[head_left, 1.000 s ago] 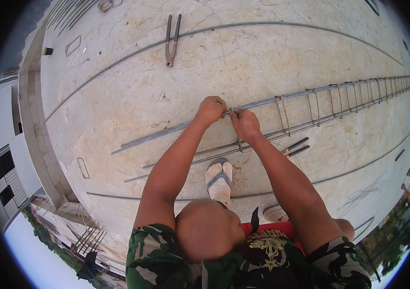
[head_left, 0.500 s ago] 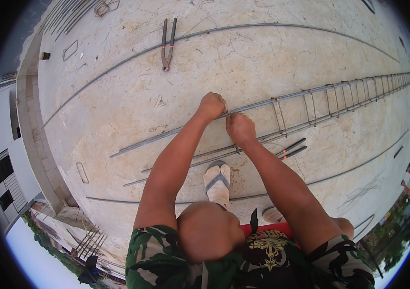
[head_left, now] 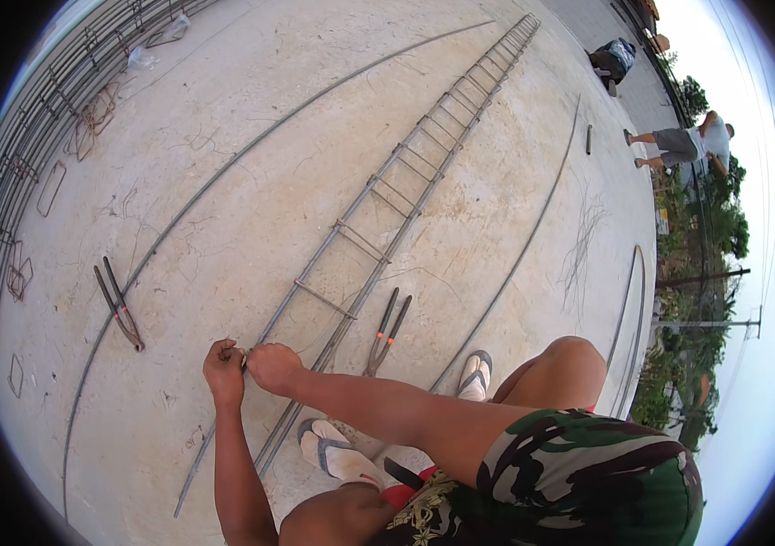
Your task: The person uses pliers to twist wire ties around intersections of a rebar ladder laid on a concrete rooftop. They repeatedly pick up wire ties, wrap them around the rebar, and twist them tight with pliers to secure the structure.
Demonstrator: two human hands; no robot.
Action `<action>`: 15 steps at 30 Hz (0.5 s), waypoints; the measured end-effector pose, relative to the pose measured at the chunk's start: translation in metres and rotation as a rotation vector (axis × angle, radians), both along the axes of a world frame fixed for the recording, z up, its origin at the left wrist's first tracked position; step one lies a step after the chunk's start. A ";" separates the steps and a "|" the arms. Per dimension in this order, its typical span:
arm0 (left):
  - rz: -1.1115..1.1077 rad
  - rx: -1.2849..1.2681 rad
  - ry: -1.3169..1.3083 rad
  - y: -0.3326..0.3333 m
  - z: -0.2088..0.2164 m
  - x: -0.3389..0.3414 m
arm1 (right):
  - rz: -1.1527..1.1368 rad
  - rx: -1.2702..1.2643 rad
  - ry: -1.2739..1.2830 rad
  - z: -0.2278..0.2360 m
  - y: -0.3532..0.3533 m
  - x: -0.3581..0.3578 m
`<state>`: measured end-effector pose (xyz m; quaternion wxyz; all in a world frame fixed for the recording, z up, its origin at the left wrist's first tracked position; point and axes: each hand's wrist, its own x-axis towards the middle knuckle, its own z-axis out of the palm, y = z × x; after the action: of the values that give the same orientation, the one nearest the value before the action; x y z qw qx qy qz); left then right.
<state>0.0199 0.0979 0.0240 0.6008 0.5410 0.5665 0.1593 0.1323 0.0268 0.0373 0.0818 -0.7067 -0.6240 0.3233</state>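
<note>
A long rebar cage (head_left: 318, 254), ladder-like with wire stirrups across it, lies on the concrete. Both my hands meet at its left bar, near the open end. There my left hand (head_left: 225, 371) is closed with fingers pinched at the bar. Right beside it my right hand (head_left: 276, 369) is also closed, knuckles up. Whatever their fingers grip is too small and covered to make out. The nearest visible stirrup (head_left: 326, 300) crosses the cage just beyond my hands. Long-handled pincers (head_left: 390, 340) with orange bands lie to the right of the cage.
Second pincers (head_left: 133, 335) lie left, beside a long loose bar (head_left: 155, 249). Another bar (head_left: 531, 238) runs on the right. Finished cages (head_left: 19, 164) are stacked at the far left. My sandalled foot (head_left: 337, 450) is near the bars. A person (head_left: 679, 141) stands far right.
My view has swung to the right, so the cage now runs away toward the upper right and the hands appear lower left. Both hands stay closed together at the same bar.
</note>
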 end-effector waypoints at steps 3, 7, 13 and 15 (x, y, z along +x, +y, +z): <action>-0.007 0.105 -0.002 -0.018 0.006 0.001 | -0.001 -0.062 0.003 0.004 0.003 0.006; 0.057 0.239 -0.083 -0.014 -0.016 -0.015 | 0.265 -0.175 -0.104 0.036 0.054 0.019; 0.027 0.168 0.141 -0.001 0.014 -0.007 | 0.643 -0.159 -0.247 0.072 0.085 0.044; -0.024 0.185 0.186 0.006 0.021 -0.007 | 0.707 -0.110 -0.271 0.072 0.089 0.033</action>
<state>0.0126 0.1036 0.0449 0.4950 0.6136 0.5960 0.1527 0.1656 0.1153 0.1094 -0.1563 -0.4874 -0.8161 0.2681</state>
